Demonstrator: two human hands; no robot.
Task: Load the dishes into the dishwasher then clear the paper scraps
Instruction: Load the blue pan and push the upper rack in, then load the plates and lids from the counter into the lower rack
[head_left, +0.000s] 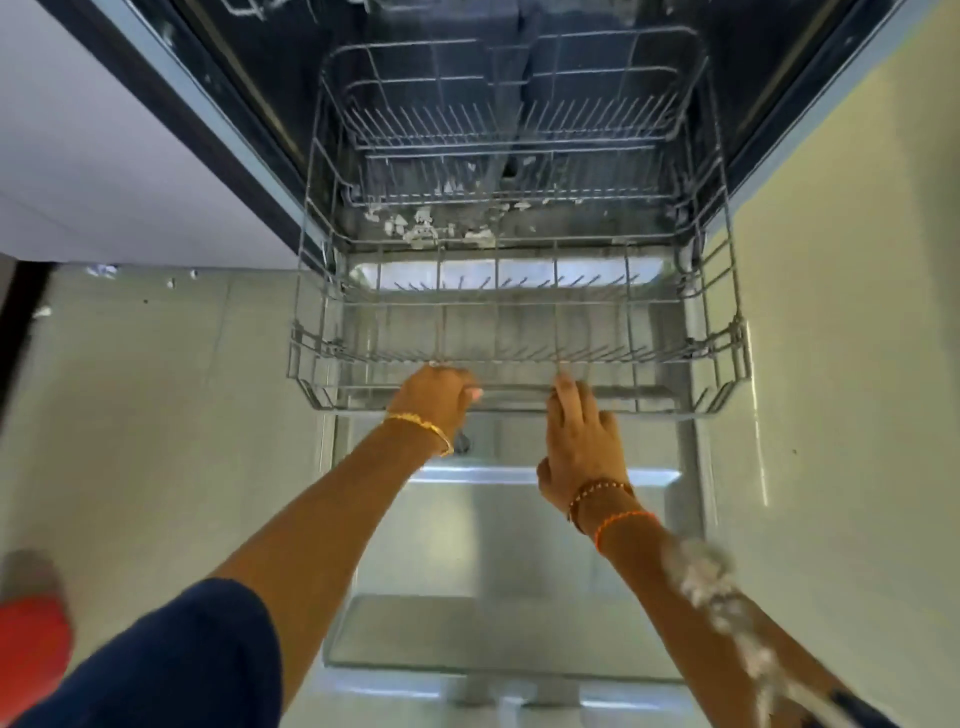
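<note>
Nearest the lens, a dark blue sleeve covers the upper left arm, and a blurred white streak crosses the right forearm. Below both arms lies the open stainless-steel dishwasher door, lowered flat. Above it, the grey wire lower rack stands pulled out over the door, holding no dishes. Curled round the rack's front rail, the left hand grips it, a gold bangle at the wrist. Just beside it, the right hand lies with fingers straight and together, their tips touching the same rail, beaded and orange bands on its wrist. Small white paper scraps lie scattered on the dishwasher floor behind the rack. Higher up hangs the grey wire upper rack.
</note>
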